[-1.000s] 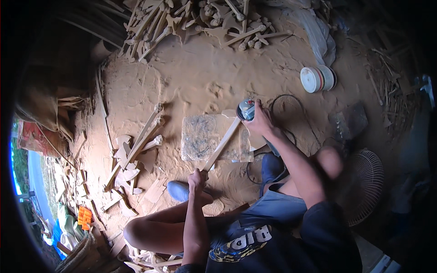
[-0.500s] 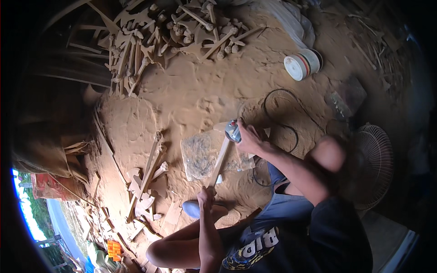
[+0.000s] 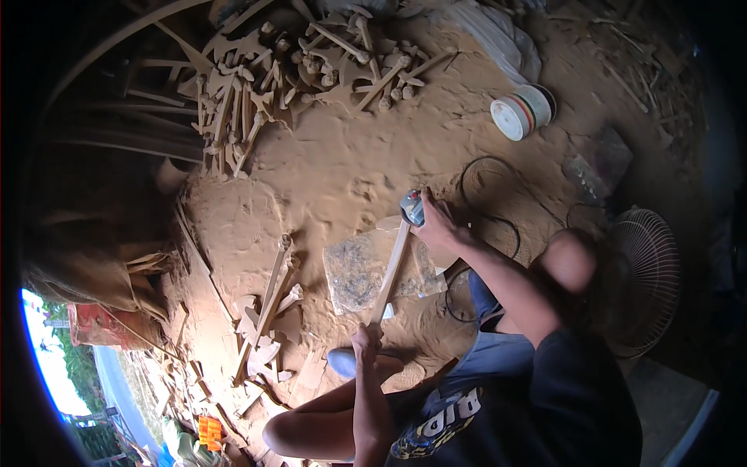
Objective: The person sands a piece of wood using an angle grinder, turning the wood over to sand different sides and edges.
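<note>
A long, flat wooden strip (image 3: 391, 271) slants across a stained, rectangular slab (image 3: 350, 272) on the dusty ground. Its near end is gripped in my left hand (image 3: 366, 342), just beyond my bent leg. My right hand (image 3: 440, 226) is closed round a small grey handheld power tool (image 3: 412, 207) with a red spot on its end. That tool rests against the strip's far end, so its working face is hidden. A blue sandal-like shape (image 3: 342, 361) shows at my foot beside my left hand.
Carved wooden pieces are heaped (image 3: 257, 86) at the far left; a smaller pile (image 3: 268, 319) lies left of the slab. A dark cord (image 3: 498, 159) loops on the right, near a white bucket (image 3: 513, 117) on its side and a fan (image 3: 642, 272). Brown dust covers the ground.
My right hand and the power tool have moved a little farther away, toward the strip's far tip. My left hand keeps its hold. The whole view has shifted slightly.
</note>
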Demonstrator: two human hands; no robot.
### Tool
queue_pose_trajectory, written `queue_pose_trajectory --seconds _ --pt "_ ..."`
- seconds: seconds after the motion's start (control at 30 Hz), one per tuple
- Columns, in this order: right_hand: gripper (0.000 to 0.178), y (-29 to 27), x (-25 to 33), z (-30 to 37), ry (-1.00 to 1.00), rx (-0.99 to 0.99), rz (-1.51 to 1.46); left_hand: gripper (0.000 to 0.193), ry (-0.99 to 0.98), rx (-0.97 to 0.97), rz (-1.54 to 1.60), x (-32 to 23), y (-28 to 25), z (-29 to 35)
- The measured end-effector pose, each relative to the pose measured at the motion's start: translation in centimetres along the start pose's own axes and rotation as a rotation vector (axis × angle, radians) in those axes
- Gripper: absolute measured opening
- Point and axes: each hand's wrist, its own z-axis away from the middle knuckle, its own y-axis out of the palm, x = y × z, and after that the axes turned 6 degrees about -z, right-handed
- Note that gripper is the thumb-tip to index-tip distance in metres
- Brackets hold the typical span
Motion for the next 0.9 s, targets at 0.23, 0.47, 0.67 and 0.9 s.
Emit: queue_pose_trajectory --seconds 0.23,0.47,0.67,0.9 --pt "0.087 -4.4 -1.0 1.0 0.061 -0.291 -0.237 0.052 0.058 -0.051 0.022 0.1 1.2 1.5" --pt "0.039 -12.0 4.0 3.4 0.276 -0.115 -1.011 0.049 0.795 -0.167 -0.829 -2.0 2.9 7.3" --pt "0.037 -15.9 7.1 6.0 0.116 -0.075 -1.467 0.035 0.891 0.212 -0.207 -2.1 1.4 8.0" --pt "0.045 -18.6 8.2 8.6 -0.136 0.042 -1.535 0.052 -0.08 0.805 0.489 -1.2 1.1 5.6"
